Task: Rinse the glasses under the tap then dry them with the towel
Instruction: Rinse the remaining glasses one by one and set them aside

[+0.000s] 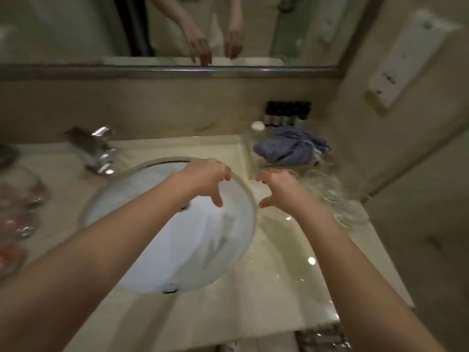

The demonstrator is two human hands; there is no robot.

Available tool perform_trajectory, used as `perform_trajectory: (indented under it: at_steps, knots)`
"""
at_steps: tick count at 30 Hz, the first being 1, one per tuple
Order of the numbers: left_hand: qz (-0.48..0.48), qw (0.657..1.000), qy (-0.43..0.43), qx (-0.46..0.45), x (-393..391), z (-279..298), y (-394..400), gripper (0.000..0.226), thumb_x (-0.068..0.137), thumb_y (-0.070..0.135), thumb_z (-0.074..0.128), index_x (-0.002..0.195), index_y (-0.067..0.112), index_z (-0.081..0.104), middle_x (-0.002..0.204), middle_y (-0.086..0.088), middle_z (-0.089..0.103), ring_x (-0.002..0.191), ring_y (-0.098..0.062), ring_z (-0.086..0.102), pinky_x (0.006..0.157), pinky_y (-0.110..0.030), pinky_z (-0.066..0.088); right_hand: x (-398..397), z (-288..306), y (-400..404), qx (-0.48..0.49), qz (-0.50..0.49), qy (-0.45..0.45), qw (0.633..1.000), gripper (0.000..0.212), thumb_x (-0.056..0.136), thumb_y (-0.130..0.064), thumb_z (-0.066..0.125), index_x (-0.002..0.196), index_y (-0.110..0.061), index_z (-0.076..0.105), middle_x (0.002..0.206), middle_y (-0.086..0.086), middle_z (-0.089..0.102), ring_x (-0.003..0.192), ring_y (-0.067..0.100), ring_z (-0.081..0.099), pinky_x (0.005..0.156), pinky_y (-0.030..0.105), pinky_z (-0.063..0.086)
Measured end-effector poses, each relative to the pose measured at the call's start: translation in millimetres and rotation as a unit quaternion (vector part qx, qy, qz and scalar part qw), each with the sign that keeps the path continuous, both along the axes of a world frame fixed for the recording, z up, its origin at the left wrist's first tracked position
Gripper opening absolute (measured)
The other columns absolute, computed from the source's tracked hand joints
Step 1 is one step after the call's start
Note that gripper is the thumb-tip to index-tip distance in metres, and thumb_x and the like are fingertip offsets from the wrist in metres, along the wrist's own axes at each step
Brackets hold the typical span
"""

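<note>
My left hand hovers over the far right rim of the white sink, fingers loosely curled, holding nothing. My right hand hangs just right of the sink over the wet counter, also empty with loose fingers. Clear glasses stand blurred on the counter right of my right hand. A crumpled blue towel lies behind them. The chrome tap sits at the sink's far left. More glassware stands at the left edge, blurred.
Small dark bottles and a white cap line the back wall on the right. A mirror spans the wall above the counter. The beige counter is wet near the front right. A wall closes in on the right.
</note>
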State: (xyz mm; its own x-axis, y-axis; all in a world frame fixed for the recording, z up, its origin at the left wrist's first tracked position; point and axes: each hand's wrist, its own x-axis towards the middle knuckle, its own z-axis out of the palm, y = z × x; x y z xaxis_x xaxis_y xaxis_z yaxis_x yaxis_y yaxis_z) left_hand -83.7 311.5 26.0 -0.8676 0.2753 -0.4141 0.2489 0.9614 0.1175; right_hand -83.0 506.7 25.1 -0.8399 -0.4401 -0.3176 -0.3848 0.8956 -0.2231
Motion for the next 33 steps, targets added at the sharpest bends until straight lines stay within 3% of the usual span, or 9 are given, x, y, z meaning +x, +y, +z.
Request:
perform_trajectory:
  at_steps: [5,9,15,19,26,33]
  knots:
    - [0.143,0.990,-0.012,-0.005,62,12,-149,0.072,0.070,0.039,0.085,0.132,0.024,0.053,0.128,0.003,0.058,0.114,-0.020,0.055,0.085,-0.032,0.047,19,1,-142,-0.012,0.116,-0.009,0.993,0.066,0.078,-0.017,0.078,0.136,-0.009,0.047,0.128,0.013,0.054,0.113,0.029,0.053,0.089,0.033,0.043]
    - [0.237,0.971,-0.017,-0.008,128,9,-246,0.072,0.067,0.039,0.086,0.129,0.023,0.055,0.126,0.000,0.058,0.111,-0.022,0.056,0.084,-0.034,0.048,50,0,-254,-0.018,0.213,-0.018,0.977,0.066,0.079,-0.016,0.077,0.137,-0.011,0.046,0.128,0.012,0.054,0.114,0.030,0.054,0.088,0.032,0.043]
    - [0.332,0.943,0.009,0.010,211,1,-330,0.057,0.063,0.036,0.086,0.114,0.028,0.061,0.106,0.007,0.059,0.089,-0.015,0.053,0.058,-0.024,0.038,99,-4,-372,-0.023,0.313,-0.033,0.949,0.065,0.078,-0.016,0.079,0.135,-0.011,0.047,0.126,0.011,0.056,0.112,0.029,0.056,0.087,0.033,0.044]
    - [0.348,0.937,0.020,0.025,229,-7,-357,0.065,0.058,0.045,0.087,0.117,0.032,0.063,0.113,0.007,0.061,0.100,-0.016,0.057,0.070,-0.028,0.048,111,-11,-412,-0.015,0.323,-0.040,0.946,0.068,0.078,-0.018,0.079,0.137,-0.011,0.046,0.130,0.011,0.056,0.115,0.028,0.055,0.084,0.028,0.040]
    - [0.329,0.942,0.032,0.062,217,-13,-364,0.076,0.064,0.038,0.087,0.131,0.033,0.051,0.123,0.009,0.058,0.113,-0.017,0.055,0.072,-0.026,0.038,116,-23,-435,-0.022,0.301,-0.058,0.952,0.069,0.076,-0.016,0.080,0.136,-0.011,0.046,0.130,0.013,0.056,0.116,0.029,0.055,0.084,0.026,0.038]
    - [0.323,0.945,0.019,0.053,214,-23,-363,0.074,0.063,0.037,0.088,0.125,0.025,0.051,0.115,0.007,0.059,0.087,-0.014,0.053,0.065,-0.027,0.038,125,-34,-445,-0.053,0.295,-0.078,0.951,0.073,0.072,-0.013,0.082,0.136,-0.011,0.047,0.130,0.010,0.058,0.116,0.029,0.056,0.091,0.031,0.043]
